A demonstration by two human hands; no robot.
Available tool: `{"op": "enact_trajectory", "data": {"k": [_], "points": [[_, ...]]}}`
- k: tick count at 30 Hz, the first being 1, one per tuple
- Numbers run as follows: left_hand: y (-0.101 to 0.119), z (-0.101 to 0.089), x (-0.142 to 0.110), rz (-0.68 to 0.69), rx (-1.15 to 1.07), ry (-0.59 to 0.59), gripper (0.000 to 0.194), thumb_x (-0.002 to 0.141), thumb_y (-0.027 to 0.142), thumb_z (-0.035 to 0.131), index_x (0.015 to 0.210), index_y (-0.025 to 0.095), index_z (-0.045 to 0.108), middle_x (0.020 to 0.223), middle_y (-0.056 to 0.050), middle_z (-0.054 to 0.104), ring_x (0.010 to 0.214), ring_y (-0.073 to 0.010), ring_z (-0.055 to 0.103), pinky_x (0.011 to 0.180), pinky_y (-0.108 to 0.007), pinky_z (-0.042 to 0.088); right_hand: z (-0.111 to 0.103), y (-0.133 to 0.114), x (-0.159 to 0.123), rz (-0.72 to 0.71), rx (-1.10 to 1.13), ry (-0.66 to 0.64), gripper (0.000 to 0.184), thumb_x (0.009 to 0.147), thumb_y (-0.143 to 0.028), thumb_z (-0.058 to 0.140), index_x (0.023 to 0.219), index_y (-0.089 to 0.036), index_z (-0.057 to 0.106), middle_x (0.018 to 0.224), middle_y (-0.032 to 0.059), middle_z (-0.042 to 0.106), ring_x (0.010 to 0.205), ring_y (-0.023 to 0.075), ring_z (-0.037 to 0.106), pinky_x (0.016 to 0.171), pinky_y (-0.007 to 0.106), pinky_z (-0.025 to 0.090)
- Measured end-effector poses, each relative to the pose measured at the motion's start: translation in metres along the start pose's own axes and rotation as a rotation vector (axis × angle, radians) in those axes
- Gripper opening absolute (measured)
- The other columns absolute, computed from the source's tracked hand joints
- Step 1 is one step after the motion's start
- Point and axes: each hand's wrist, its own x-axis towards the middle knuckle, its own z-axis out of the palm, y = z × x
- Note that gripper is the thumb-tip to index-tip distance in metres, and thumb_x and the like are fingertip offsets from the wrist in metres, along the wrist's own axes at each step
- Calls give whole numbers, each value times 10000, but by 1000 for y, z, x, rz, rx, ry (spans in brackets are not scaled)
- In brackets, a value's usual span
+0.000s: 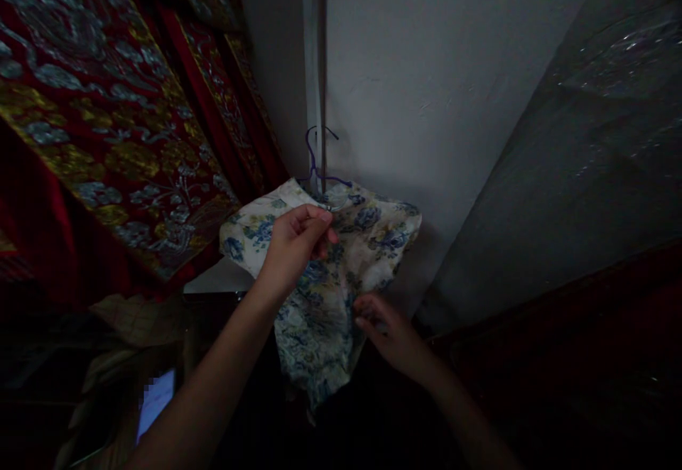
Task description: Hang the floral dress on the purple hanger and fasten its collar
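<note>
A cream garment with blue and yellow flowers (367, 239) hangs on a thin purple wire hanger (314, 161) against a pale wall. My left hand (293, 246) is raised and pinches the garment's top edge near the hanger. Lower down, my right hand (391, 335) has its fingers curled on the garment's right side, gripping the cloth. The bottom of the garment trails into shadow.
Red hangings with gold and silver embroidery (111, 122) fill the left side. A white pipe or strip (314, 51) runs up the wall behind the hanger. A grey shiny sheet (575, 157) slants at the right. A small lit screen (155, 399) glows at the lower left.
</note>
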Motion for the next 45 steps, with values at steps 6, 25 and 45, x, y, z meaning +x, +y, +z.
{"op": "enact_trajectory", "data": {"k": [6,25,45], "points": [[7,-3,-5,93,58,-53,211,857,362,676,833,173,585,584,35,625,414,-70,503,402,-168,364,-26,-95,106,-412,-139,127,393,1008,-308,493,1393,-237,514,1089,73,696,978,215,653,830,334,489],[-39,-14,0,164,175,115,279,907,461,609,840,228,470,500,92,497,386,-82,429,388,-176,306,-25,-130,139,-456,-602,-16,237,1020,-291,467,828,-212,581,662,-2,562,635,162,539,600,264,278],[-96,-30,-10,-100,213,-3,333,754,471,759,779,152,666,681,-36,687,600,-157,623,511,-221,435,-100,-123,100,-370,194,557,352,920,-405,651,644,-218,537,599,-32,447,560,123,418,548,270,329]]}}
